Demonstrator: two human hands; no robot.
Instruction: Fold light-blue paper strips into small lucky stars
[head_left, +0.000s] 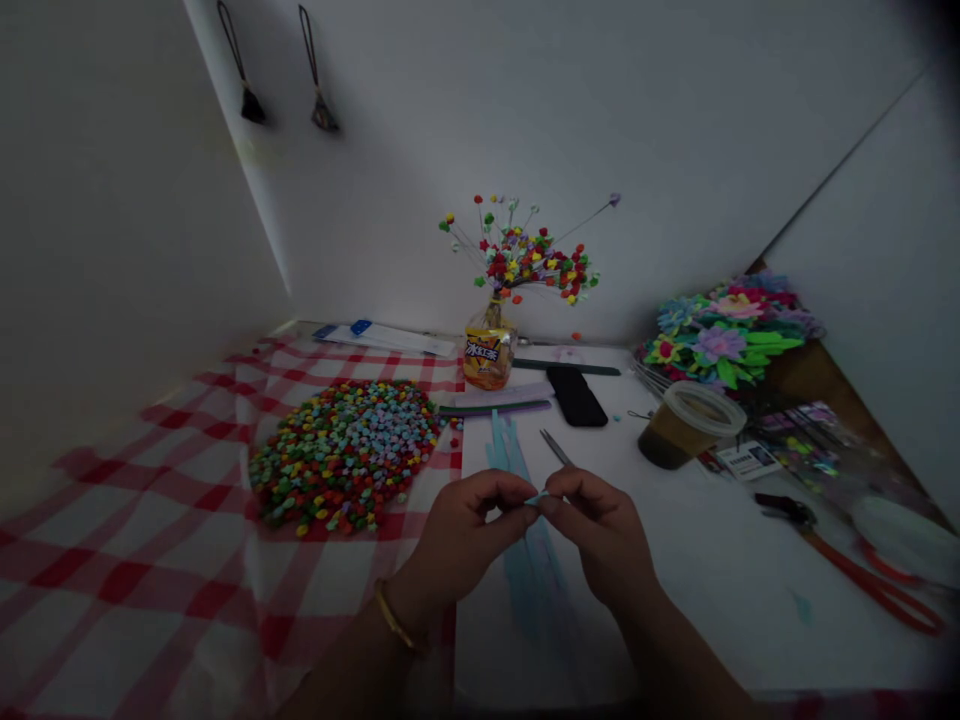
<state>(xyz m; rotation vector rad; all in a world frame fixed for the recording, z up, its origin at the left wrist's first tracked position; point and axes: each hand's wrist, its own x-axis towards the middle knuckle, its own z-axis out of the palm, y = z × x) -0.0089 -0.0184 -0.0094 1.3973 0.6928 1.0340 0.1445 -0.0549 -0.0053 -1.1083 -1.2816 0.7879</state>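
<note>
Between the fingertips of both hands is a small light-blue folded paper strip (537, 498). My left hand (480, 515), with a gold bangle at the wrist, pinches it from the left. From the other side my right hand (596, 520) pinches it between thumb and forefinger. Below and beyond the hands lie long light-blue paper strips (525, 570) on the white table surface. The tip of a pair of metal scissors or tweezers (555, 447) shows just past my right hand; the rest is hidden. Left of the hands spreads a big heap of colourful paper stars (352, 450).
A bottle (489, 355) holding stemmed paper stars stands at the back, near a black phone (576, 396). To the right are a lidded plastic tub (686, 425), orange-handled pliers (847, 570) and bright craft flowers (731, 335). A red-checked cloth (187, 540) covers the left side.
</note>
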